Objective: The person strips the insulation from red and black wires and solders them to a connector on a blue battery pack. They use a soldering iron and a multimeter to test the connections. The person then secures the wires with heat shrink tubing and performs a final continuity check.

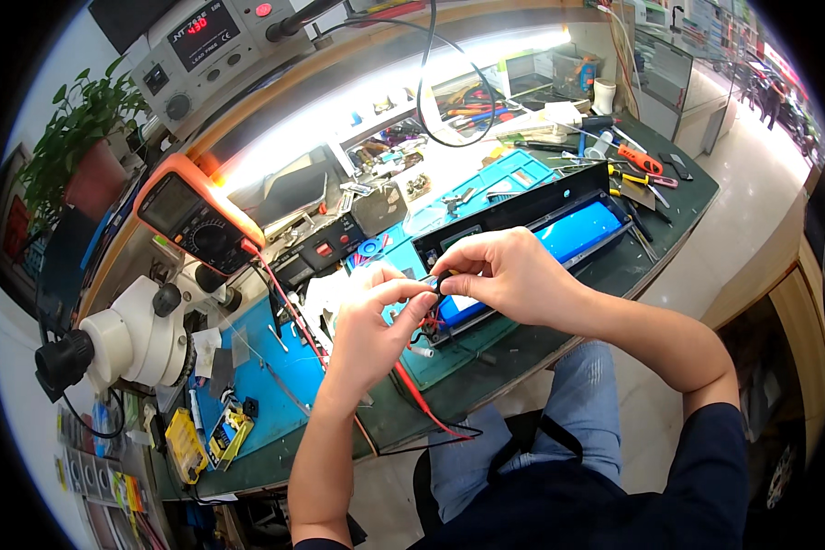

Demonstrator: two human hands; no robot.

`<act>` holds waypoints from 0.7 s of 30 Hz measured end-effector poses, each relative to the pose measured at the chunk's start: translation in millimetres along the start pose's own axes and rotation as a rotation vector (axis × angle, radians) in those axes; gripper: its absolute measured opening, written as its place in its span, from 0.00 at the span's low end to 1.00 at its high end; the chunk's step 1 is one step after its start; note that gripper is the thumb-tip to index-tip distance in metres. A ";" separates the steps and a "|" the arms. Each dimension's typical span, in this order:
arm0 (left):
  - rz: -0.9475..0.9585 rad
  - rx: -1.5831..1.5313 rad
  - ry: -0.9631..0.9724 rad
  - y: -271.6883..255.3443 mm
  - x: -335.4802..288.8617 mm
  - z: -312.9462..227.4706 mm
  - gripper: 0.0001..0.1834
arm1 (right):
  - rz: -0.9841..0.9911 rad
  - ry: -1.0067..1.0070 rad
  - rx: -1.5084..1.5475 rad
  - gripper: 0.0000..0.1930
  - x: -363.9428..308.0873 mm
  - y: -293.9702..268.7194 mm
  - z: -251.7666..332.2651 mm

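Over the near-left end of a long black case (513,217), my two hands meet at the fingertips. My right hand (518,280) is closed in a pinch on a small black piece (444,278), whose exact kind I cannot make out. Close beside it, my left hand (371,316) pinches thumb against forefinger; whatever lies between them is too small to name. A blue-wrapped battery pack (582,231) lies in the case, partly hidden by my right hand. Thin red and black wires (428,325) show at the pack's end, just below my fingers.
An orange multimeter (197,218) stands left, its red lead (412,390) running past my left wrist. A microscope (133,335) is at the left edge, under a soldering station (202,46). Screwdrivers and pliers (642,160) crowd the right. A blue mat (284,371) covers the left bench.
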State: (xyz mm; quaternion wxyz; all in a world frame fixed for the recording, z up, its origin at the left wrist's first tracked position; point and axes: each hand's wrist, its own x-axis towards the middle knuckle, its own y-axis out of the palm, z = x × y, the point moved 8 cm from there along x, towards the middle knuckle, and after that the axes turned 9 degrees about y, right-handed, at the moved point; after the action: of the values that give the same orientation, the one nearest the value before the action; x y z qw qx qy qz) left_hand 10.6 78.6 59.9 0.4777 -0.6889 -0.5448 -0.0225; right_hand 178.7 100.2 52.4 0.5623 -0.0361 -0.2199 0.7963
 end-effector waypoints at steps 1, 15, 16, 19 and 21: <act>0.028 -0.104 -0.063 3.5 -0.3 6.2 0.10 | -0.008 0.006 0.012 0.10 1.0 -0.3 -1.2; 0.354 0.173 -0.016 2.8 26.8 -7.7 0.09 | 0.029 -0.063 -0.180 0.09 8.4 2.3 17.1; 0.361 0.203 -0.011 4.6 27.1 -9.9 0.09 | 0.014 -0.067 -0.184 0.09 8.6 2.4 17.5; 0.228 0.528 0.202 4.4 24.9 -27.0 0.11 | 0.029 -0.017 -0.207 0.09 11.1 2.7 15.0; 0.178 0.426 0.145 -4.2 24.3 -23.2 0.11 | 0.000 -0.006 -0.109 0.10 11.4 -0.3 6.8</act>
State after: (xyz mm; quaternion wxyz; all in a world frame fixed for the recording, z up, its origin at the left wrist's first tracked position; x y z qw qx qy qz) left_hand 28.6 80.2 88.5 0.6501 -0.6146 -0.4386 0.0856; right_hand 172.8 108.5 60.8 0.5590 -0.0644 -0.2648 0.7831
